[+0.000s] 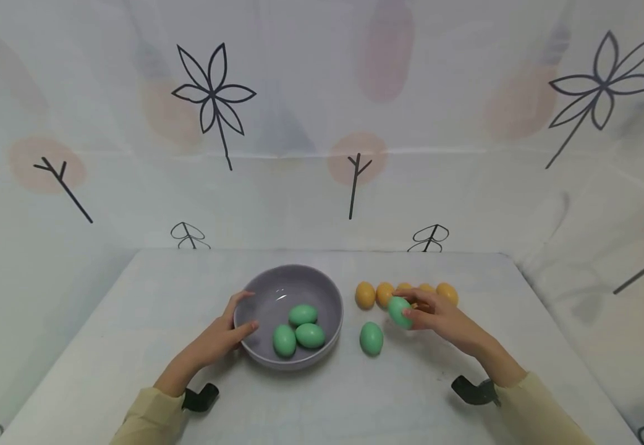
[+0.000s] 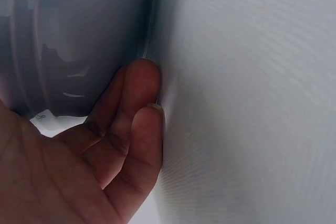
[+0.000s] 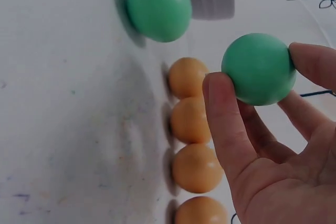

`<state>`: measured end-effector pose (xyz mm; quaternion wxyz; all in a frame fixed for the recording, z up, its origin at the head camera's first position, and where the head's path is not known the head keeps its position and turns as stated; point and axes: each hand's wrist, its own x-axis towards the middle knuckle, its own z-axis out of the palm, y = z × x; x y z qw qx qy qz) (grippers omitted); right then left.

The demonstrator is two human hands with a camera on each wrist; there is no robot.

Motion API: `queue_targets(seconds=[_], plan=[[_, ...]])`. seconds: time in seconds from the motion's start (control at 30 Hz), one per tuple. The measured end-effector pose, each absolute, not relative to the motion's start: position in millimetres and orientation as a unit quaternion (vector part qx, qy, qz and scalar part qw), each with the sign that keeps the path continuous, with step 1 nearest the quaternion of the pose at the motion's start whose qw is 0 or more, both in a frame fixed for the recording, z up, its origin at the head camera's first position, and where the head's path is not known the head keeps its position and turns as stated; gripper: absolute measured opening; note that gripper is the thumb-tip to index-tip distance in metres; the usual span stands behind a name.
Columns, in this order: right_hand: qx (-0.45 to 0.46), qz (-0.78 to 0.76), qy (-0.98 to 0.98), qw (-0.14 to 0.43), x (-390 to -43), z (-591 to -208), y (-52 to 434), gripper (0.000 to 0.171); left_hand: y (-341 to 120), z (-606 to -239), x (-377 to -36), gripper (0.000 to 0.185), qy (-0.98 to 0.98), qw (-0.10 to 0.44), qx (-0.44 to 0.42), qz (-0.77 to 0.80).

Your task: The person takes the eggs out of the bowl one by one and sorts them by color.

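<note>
My left hand [image 1: 217,339] grips the left side of a grey-purple bowl [image 1: 261,290], thumb over the rim and inside. In the left wrist view its other fingers [image 2: 140,85] curl low against the bowl's outer wall [image 2: 89,30], close to the tabletop. Three green eggs [image 1: 285,340] lie in the bowl. Between thumb and fingers, my right hand [image 1: 449,318] pinches a green egg [image 3: 258,69], raised off the table. Another green egg [image 1: 371,339] lies on the table between the bowl and that hand.
Behind the right hand, several orange-yellow eggs [image 1: 365,295] stand in a row, partly hidden by it. The white-covered table [image 1: 133,321] meets a hanging cloth [image 1: 294,204] with plant drawings at the back. Dark wrist devices [image 1: 201,397] sit below both hands.
</note>
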<state>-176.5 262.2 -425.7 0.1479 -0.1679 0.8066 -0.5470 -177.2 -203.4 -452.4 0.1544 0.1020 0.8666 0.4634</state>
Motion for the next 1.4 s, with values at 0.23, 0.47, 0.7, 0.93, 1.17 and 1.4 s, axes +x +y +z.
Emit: queue_targets(seconds=[0.23, 0.47, 0.7, 0.93, 1.17, 1.4], plan=[[-0.18, -0.564, 0.788, 0.168, -172.8, -435.6, 266.0, 0.049, -202.7, -450.9, -178.8, 0.065, 0.872, 0.152, 0.1, 0.454], [-0.183, -0.55, 0.792, 0.193, -169.0, -442.0, 267.0, 0.05, -202.8, -451.1, -179.5, 0.066, 0.872, 0.151, 0.099, 0.454], [-0.176, -0.526, 0.805, 0.212, -167.0, -446.3, 266.4, 0.05, -202.6, -451.8, -179.3, 0.065, 0.872, 0.15, 0.098, 0.455], [-0.196, -0.504, 0.819, 0.193, -166.4, -450.8, 263.9, 0.055, -203.1, -452.0, -179.1, 0.065, 0.874, 0.15, 0.094, 0.453], [-0.223, -0.463, 0.847, 0.137, -166.3, -451.3, 256.9, 0.067, -202.9, -452.7, -178.9, 0.064, 0.874, 0.149, 0.095, 0.453], [-0.235, -0.431, 0.861, 0.133, -171.8, -458.8, 257.4, 0.067, -204.1, -450.6, -178.9, 0.064, 0.874, 0.145, 0.104, 0.452]])
